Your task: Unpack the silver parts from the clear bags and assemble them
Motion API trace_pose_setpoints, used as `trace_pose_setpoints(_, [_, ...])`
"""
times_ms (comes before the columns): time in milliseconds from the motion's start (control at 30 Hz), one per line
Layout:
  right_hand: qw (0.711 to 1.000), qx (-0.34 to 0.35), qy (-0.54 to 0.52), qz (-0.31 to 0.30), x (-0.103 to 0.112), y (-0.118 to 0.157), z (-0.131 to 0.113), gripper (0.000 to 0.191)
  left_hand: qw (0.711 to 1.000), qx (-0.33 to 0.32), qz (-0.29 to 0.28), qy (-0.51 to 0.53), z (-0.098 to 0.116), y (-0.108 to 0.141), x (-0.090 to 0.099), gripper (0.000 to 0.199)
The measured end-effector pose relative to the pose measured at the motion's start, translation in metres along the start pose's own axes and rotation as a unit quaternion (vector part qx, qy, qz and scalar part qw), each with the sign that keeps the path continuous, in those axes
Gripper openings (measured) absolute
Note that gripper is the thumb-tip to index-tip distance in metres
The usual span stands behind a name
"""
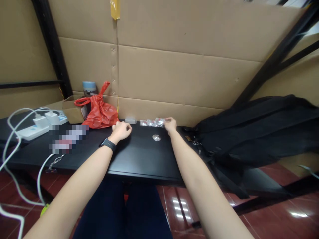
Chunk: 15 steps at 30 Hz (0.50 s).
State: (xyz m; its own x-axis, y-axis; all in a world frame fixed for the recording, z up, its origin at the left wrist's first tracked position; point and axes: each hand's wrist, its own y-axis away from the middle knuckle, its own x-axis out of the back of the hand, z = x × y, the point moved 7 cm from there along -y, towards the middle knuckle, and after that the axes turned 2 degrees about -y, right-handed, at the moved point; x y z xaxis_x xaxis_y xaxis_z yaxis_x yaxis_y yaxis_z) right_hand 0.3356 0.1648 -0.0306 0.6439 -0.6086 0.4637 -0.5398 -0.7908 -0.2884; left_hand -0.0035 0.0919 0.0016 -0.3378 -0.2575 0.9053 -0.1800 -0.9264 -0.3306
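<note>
Your right hand (170,124) is at the right end of the clear packets (151,123), centre frame; can't tell if it's pinching. Left hand (121,130), loosely curled, nothing visible in it, is by the red bag (102,113), left of centre. 1 round clear disc (156,137) sits just below the packets: a low right-hand drag could knock it.

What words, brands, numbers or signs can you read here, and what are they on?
No text can be read anywhere in this view.
Small clear packets at the right hand: too small and blurred to tell any print.
Pixelated item on the table: masked, so unreadable.
Red bag and power strip: no lettering can be made out.
</note>
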Motion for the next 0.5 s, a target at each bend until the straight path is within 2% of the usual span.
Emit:
trace_pose_setpoints(100, [0.999, 0.025, 0.048, -0.007, -0.005, -0.005, 0.004, 0.02, 1.0, -0.005, -0.001, 0.002, 0.003, 0.001, 0.002, 0.02])
trace_pose_setpoints(267, [0.974, 0.134, 0.181, -0.024, -0.015, 0.004, -0.007, 0.016, 1.0, 0.001, 0.007, 0.007, 0.003, 0.002, 0.006, 0.021])
trace_pose_setpoints(500, [0.964, 0.136, 0.223, -0.05, -0.01, 0.021, -0.011, 0.019, 1.0, 0.016, 0.009, -0.018, -0.02, 0.0, 0.015, 0.021])
